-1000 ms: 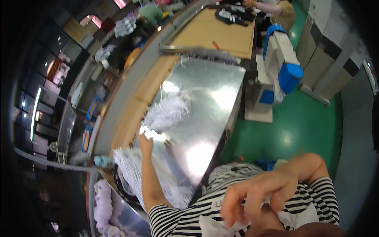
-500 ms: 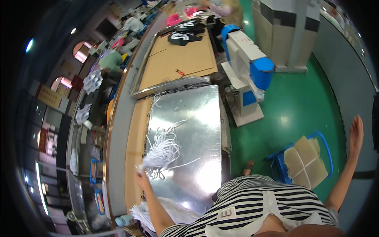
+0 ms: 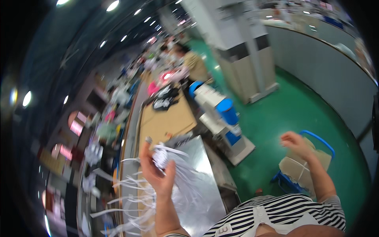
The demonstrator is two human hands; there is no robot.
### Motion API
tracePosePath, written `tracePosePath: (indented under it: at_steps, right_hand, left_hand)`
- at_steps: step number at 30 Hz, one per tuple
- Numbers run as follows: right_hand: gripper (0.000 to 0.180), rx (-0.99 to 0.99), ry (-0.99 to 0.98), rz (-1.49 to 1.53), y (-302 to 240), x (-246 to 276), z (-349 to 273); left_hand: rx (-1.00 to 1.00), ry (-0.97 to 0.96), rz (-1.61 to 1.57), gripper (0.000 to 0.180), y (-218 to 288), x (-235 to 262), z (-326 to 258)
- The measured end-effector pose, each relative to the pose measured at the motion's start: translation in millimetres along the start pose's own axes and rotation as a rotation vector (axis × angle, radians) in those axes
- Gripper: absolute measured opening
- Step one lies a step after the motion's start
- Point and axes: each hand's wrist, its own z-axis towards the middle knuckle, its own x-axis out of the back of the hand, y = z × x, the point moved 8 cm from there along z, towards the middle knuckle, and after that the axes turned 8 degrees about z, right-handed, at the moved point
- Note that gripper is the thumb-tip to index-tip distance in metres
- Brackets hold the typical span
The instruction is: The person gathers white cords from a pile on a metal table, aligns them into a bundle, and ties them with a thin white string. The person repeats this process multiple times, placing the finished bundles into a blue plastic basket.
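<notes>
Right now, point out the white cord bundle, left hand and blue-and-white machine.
White cord bundle (image 3: 160,157): head view, on its gathered part.
Left hand (image 3: 157,178): head view, on the palm area.
Blue-and-white machine (image 3: 227,112): head view, on its blue front cover.

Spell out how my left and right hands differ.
The left hand grips a bundle of white cords; the right hand shows nothing in it. The left hand appears in front of the metal-topped table; the right hand, in front of the green floor. Both hands are bare.
</notes>
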Motion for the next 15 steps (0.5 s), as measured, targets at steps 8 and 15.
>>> tracePosePath:
  at_steps: [8,15]
  right_hand:
    - [0.033,0.482,0.026,-0.14,-172.8,-32.6,-62.8]
    - [0.055,0.599,0.33,-0.707,-174.7,-11.1,-127.1]
  left_hand:
    - [0.133,-0.393,-0.71,0.084,43.8,-204.1,-48.0]
    - [0.017,-0.703,-0.879,0.05,125.0,-283.2,-109.4]
